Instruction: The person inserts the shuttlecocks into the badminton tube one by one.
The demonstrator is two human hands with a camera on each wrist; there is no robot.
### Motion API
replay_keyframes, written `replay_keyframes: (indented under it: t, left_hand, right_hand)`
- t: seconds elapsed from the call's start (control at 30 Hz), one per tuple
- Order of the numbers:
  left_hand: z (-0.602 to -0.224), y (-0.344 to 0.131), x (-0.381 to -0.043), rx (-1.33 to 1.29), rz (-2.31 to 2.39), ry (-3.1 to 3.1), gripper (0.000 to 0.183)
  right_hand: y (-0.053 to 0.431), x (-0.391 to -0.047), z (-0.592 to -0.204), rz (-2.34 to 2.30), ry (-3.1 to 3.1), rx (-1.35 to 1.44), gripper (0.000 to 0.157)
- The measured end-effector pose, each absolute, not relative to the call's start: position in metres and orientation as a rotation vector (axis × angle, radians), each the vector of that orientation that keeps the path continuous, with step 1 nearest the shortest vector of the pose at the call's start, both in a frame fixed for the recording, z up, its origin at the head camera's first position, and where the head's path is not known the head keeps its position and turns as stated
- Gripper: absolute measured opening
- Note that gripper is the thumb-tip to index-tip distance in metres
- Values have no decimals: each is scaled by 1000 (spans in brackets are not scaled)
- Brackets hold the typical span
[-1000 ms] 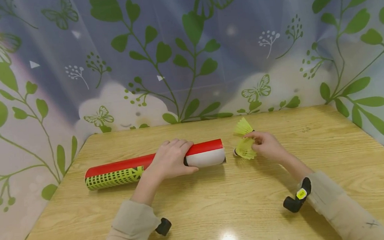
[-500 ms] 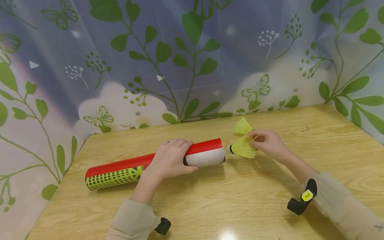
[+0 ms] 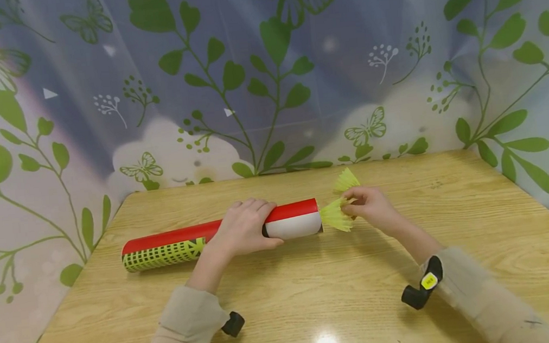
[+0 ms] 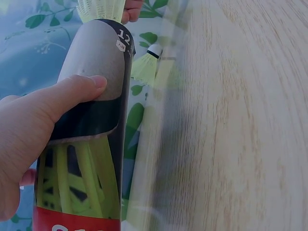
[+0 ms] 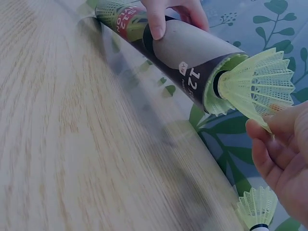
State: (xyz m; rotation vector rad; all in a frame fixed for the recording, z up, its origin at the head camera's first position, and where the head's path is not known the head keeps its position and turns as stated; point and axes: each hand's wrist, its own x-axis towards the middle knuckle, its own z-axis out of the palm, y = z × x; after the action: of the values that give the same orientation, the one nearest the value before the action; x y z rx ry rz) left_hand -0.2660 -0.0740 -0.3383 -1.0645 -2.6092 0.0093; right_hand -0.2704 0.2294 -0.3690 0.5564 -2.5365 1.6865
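Note:
A red, white and yellow-green shuttlecock tube [image 3: 292,219] lies sideways on the table, its mouth facing right. My left hand [image 3: 242,226] grips it around the middle, thumb along the near side. In my right hand [image 3: 373,209], thumb and fingers pinch the skirt edge of a yellow shuttlecock [image 5: 257,84]. Its cork end is inside the tube's mouth, and the skirt still sticks out. Within the mouth, the right wrist view shows the skirt rim of another shuttlecock [image 5: 216,103]. A loose yellow shuttlecock [image 3: 346,180] lies behind my right hand, partly covered by it.
The wooden table [image 3: 285,296] reaches back to a patterned curtain [image 3: 267,85] with leaves and butterflies. Black wrist cameras [image 3: 415,296] are strapped on both forearms.
My right hand first drew the shuttlecock beside the tube, cork turned toward it, then moved left and put the cork end into the mouth. The left hand and tube stayed put.

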Motion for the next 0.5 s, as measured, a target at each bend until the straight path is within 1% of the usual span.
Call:
replay_keyframes:
  t: [0.27,0.4,0.5]
  left_hand:
    - [-338,-75,-266,-1066,3,-2602,71]
    - [-338,-76,-264,-1069,-4,-2594,71]
    - [-337,-77,-263,-1072,-11,-2590,71]
  right_hand:
    - [211,-273,-374,1807,-2492,563,20]
    - [205,-273,-373,1764,-2507,544,16]
    - [203,-272,-372,1699,-2535,507,18]
